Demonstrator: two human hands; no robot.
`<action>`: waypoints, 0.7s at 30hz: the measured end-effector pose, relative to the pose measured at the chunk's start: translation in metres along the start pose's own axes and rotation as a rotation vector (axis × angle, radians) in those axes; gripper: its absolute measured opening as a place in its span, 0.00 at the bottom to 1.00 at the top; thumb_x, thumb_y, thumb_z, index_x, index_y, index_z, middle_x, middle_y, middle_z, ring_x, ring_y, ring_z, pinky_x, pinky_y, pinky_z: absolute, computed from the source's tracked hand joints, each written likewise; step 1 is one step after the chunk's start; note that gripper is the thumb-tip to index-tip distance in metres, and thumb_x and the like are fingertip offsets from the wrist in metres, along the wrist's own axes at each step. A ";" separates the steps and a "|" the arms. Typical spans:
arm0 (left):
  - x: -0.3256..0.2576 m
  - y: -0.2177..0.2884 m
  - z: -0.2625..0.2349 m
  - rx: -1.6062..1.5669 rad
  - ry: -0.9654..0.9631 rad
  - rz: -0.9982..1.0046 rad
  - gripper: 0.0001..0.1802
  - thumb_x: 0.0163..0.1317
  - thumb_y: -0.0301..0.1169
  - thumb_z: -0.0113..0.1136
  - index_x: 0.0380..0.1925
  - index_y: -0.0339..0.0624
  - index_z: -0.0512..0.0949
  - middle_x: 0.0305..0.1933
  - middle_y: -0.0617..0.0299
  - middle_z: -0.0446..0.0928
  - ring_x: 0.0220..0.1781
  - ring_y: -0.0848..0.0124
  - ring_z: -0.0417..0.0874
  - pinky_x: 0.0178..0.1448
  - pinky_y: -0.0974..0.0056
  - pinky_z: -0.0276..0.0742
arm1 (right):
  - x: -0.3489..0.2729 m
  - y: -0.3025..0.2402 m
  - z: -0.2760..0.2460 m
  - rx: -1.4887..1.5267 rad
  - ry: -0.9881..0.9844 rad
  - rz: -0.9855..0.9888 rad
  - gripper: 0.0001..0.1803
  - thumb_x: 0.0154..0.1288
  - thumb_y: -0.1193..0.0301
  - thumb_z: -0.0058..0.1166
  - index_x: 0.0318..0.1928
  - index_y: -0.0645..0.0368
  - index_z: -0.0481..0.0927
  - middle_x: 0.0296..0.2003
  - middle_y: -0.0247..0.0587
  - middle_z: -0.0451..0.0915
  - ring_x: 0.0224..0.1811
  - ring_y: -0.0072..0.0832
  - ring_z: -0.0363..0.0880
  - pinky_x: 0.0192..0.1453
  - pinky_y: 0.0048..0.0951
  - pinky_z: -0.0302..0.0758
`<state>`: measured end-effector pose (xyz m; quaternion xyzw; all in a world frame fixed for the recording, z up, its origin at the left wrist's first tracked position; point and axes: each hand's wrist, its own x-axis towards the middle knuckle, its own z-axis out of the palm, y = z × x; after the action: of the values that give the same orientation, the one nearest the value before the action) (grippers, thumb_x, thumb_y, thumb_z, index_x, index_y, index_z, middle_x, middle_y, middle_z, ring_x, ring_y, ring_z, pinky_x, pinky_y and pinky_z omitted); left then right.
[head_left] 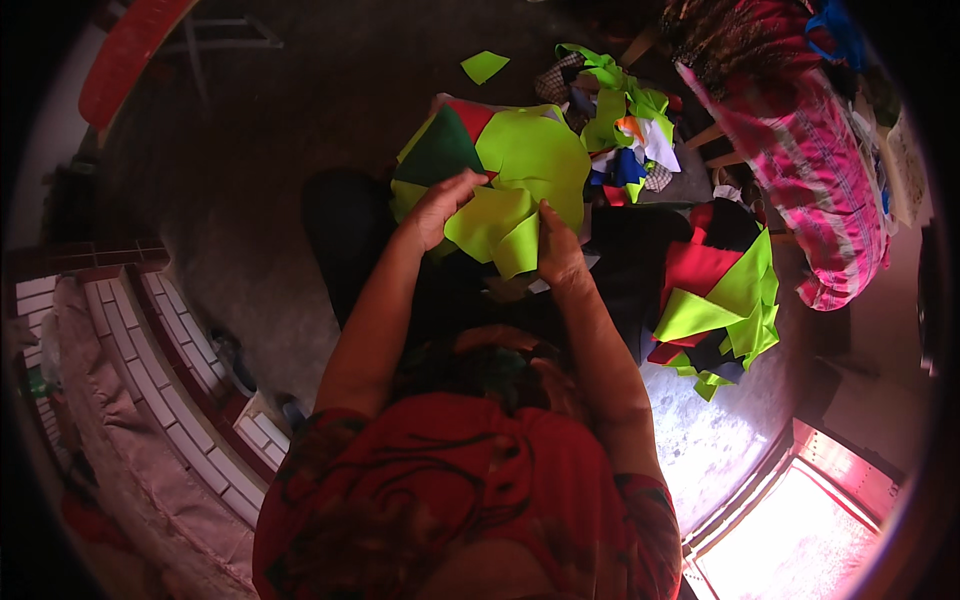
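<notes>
A round patchwork of sewn cloth pieces, mostly lime green with a dark green wedge and a red one, lies over my lap. In front of it a loose, folded lime-green cloth piece spans between my hands. My left hand is closed at the cloth's left edge, its fingertips over the patchwork near the dark green wedge; its thumb is hidden. On the opposite side my right hand grips the cloth's right edge, thumb on top and fingers mostly hidden.
Mixed fabric scraps are heaped beyond my lap to the right. More red, lime and dark pieces pile beside my right leg. A single lime scrap lies on the floor. Pink checked cloth drapes at the far right.
</notes>
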<state>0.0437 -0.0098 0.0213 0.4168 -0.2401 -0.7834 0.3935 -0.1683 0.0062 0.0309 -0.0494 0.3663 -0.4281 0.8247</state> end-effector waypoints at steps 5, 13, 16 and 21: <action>0.009 -0.014 0.002 0.498 0.114 0.113 0.22 0.54 0.17 0.57 0.51 0.42 0.76 0.45 0.63 0.77 0.45 0.74 0.76 0.51 0.69 0.72 | 0.020 0.000 -0.030 -0.242 -0.094 -0.037 0.24 0.68 0.60 0.46 0.59 0.61 0.66 0.51 0.46 0.76 0.51 0.38 0.76 0.56 0.38 0.73; 0.004 -0.009 -0.002 0.578 0.200 0.241 0.23 0.54 0.15 0.51 0.51 0.44 0.77 0.43 0.65 0.77 0.42 0.78 0.75 0.47 0.72 0.73 | 0.004 0.018 -0.023 -1.453 0.311 -0.412 0.28 0.52 0.67 0.60 0.54 0.56 0.66 0.37 0.56 0.80 0.41 0.51 0.80 0.47 0.44 0.76; 0.005 -0.009 -0.005 0.520 0.193 0.314 0.24 0.55 0.14 0.50 0.51 0.44 0.77 0.41 0.66 0.76 0.40 0.79 0.75 0.45 0.72 0.73 | 0.004 0.022 -0.023 -1.646 0.367 -0.385 0.27 0.52 0.65 0.58 0.53 0.55 0.66 0.37 0.61 0.80 0.42 0.57 0.79 0.48 0.49 0.74; 0.002 -0.002 -0.005 0.442 0.220 0.350 0.24 0.54 0.14 0.50 0.51 0.45 0.76 0.35 0.68 0.74 0.35 0.81 0.72 0.42 0.73 0.71 | -0.008 0.015 -0.012 -1.845 0.330 -0.233 0.23 0.56 0.64 0.54 0.52 0.53 0.67 0.41 0.59 0.79 0.44 0.58 0.78 0.48 0.51 0.73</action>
<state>0.0466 -0.0102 0.0162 0.5271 -0.4290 -0.5824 0.4460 -0.1689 0.0240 0.0206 -0.6575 0.6655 -0.0505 0.3498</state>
